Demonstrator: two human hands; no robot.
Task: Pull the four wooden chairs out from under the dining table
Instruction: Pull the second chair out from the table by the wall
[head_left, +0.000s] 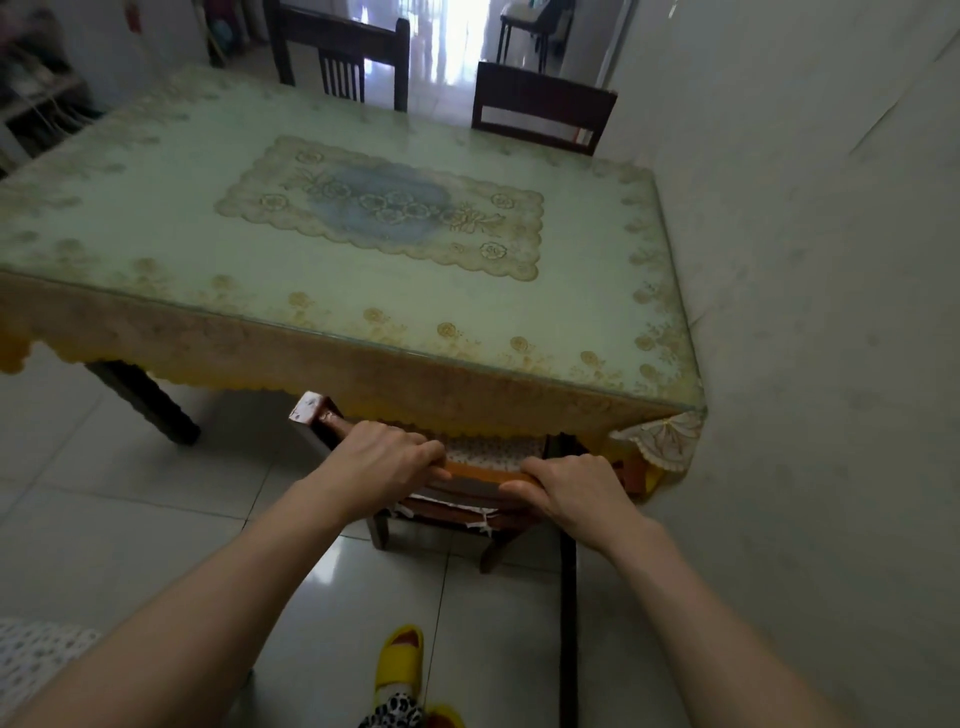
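A dining table (156, 218) under a pale green and gold flowered cloth fills the upper half of the view. A wooden chair (470, 475) with a patterned seat cushion stands at the table's near edge, its seat mostly tucked beneath the cloth. My left hand (387, 460) and my right hand (571, 491) both grip the top rail of its backrest. Two dark wooden chairs stand at the far side, one at the left (340, 49) and one at the right (543, 106), both close against the table.
A white wall (805, 312) runs along the table's right side. A dark table leg (143, 400) stands at the near left on the pale tiled floor. My foot in a yellow slipper (397, 660) is below the chair. A bright doorway lies beyond the table.
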